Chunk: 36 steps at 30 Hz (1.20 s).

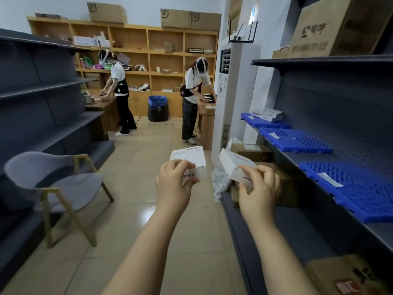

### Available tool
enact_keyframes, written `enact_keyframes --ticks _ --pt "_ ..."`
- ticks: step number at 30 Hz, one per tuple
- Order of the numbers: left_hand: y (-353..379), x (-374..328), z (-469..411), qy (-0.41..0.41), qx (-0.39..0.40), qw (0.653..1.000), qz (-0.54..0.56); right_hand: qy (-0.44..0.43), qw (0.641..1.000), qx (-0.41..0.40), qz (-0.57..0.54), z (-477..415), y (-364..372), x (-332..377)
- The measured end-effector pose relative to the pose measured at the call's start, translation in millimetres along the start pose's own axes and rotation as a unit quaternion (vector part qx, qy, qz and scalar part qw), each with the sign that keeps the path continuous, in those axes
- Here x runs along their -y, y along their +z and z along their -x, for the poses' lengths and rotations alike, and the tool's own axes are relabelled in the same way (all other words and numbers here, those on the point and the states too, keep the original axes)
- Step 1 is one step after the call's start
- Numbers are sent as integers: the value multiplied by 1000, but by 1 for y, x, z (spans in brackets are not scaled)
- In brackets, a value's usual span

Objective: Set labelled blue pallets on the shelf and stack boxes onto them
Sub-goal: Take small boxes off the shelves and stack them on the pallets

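Three labelled blue pallets lie in a row on the grey shelf [297, 158] at my right: a near one [361, 194], a middle one [297, 141] and a far one [263, 122]. Small white boxes [269, 114] rest on the far pallet; the other two carry only white labels. My left hand [173, 180] grips a flat white box with a barcode label [190, 157] over the aisle. My right hand [258, 185] grips another white box [232, 165], tilted, just left of the shelf edge.
Brown cartons [252, 151] and a white parcel bag [220, 182] sit on the lower shelf. A grey chair [57, 182] stands at the left by dark empty shelving [42, 88]. Two people work at desks ahead, near a black bin [157, 108]. A carton [348, 275] lies bottom right.
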<state>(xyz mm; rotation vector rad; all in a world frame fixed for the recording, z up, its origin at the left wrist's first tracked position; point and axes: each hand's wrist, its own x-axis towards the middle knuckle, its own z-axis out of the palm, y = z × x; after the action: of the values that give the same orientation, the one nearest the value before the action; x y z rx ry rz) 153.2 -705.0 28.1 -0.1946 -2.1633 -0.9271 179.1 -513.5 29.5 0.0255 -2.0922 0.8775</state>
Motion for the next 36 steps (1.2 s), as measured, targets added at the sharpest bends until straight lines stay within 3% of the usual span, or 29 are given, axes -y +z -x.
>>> enact_keyframes --ticks 15,28,36 --pt "163 137 -130 -90 56 992 -66 6 991 129 -30 -147 215 -112" --pt "328 278 -339 -39 133 990 6 47 992 86 74 -305 405 -174" --pt "442 299 -448 4 182 975 127 61 989 32 133 -393 455 -217"
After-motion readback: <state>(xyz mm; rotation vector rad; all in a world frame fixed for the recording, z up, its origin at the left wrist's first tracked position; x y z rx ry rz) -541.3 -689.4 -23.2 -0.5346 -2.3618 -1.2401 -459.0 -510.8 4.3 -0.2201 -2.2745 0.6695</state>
